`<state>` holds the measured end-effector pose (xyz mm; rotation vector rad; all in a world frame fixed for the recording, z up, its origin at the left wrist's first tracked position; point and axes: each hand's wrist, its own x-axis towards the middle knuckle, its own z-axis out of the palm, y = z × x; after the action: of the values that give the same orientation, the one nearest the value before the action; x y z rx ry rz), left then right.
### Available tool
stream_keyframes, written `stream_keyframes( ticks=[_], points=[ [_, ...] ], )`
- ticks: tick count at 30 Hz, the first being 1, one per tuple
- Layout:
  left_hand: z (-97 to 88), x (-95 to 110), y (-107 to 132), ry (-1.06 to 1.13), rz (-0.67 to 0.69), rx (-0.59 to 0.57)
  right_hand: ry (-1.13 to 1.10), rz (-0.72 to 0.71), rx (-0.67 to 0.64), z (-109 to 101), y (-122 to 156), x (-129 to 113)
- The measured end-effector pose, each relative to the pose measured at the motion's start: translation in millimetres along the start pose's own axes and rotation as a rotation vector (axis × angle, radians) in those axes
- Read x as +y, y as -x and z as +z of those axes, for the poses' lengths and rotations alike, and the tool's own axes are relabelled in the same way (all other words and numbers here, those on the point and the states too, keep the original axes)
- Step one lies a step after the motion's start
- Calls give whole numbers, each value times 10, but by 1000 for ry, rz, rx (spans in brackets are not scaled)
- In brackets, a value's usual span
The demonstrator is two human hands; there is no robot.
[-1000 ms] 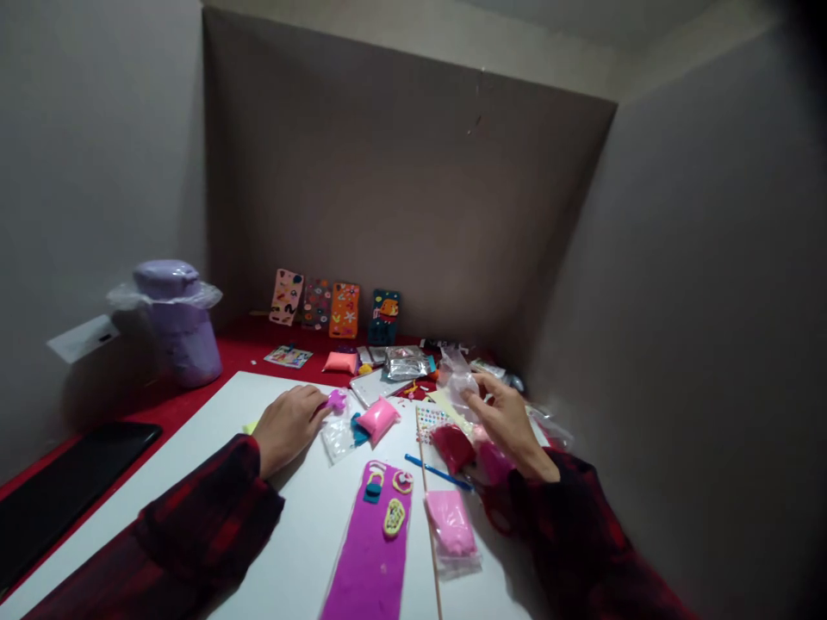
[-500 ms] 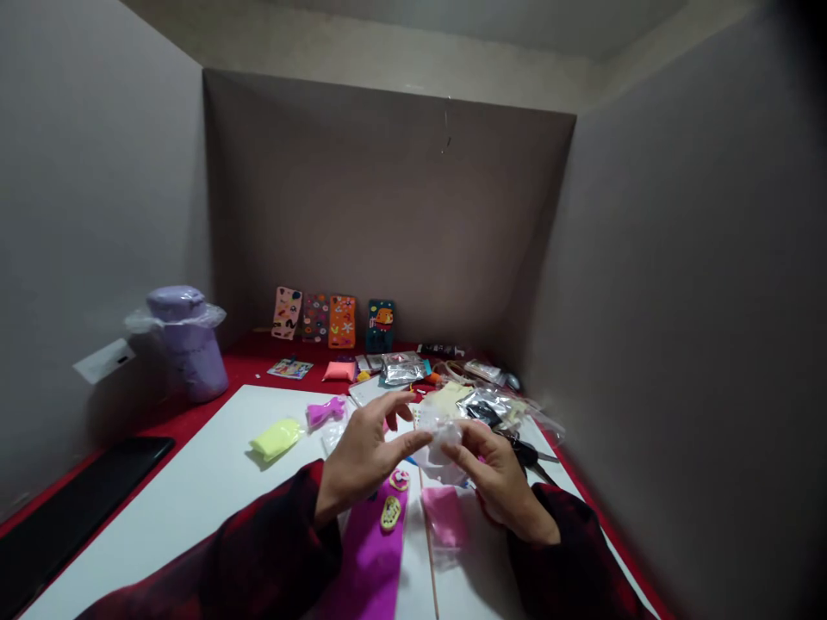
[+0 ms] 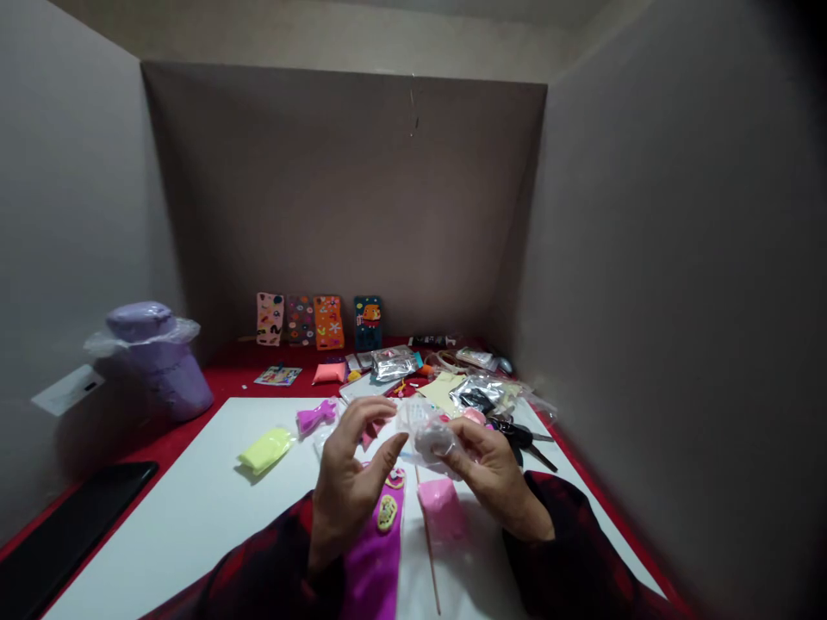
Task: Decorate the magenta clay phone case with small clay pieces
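Observation:
My right hand pinches a clear plastic bag with a white, soft-looking lump inside. My left hand is beside the bag, its thumb and fingers apart and nothing in them. Below the hands lies a long purple sheet bearing a yellow oval decorated piece and a pink-and-white one, partly hidden by my left hand. A pink packet rests on the white board under the bag. Next to it runs a thin stick.
A yellow packet and a magenta packet lie left. Scissors and crumpled clear bags are at right. Several decorated phone cases lean on the back wall. A purple tumbler and a black slab stand left.
My left hand has drawn slightly away from the bag, its thumb now clear of it. The bag has tilted in my right hand, showing more of the white lump. The view has shifted right.

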<state>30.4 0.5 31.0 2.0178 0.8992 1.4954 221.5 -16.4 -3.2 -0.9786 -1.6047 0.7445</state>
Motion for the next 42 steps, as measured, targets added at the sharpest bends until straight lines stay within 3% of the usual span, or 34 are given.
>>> stream_keyframes(
  ticks=[2,4,7,14,19,27,32,42],
  points=[
    [-35,60,-5,-135,283,58,15,-5,-3,6,2,25],
    [-51,113,-16,-243,409,6,32,-17,-11,12,8,43],
    [-39,136,-27,-342,357,-68,107,-92,-7,14,24,47],
    [-21,55,-6,-388,173,-199,405,-442,27,-9,29,25],
    [-8,20,4,-354,46,-190,486,-538,53,2,27,30],
    [-6,22,48,-374,151,-242,493,-484,35,5,41,15],
    [-1,-21,70,-402,128,-178,539,-504,26,7,42,40],
    [2,14,62,-545,341,-229,606,-492,-31,40,65,19]
  ],
)
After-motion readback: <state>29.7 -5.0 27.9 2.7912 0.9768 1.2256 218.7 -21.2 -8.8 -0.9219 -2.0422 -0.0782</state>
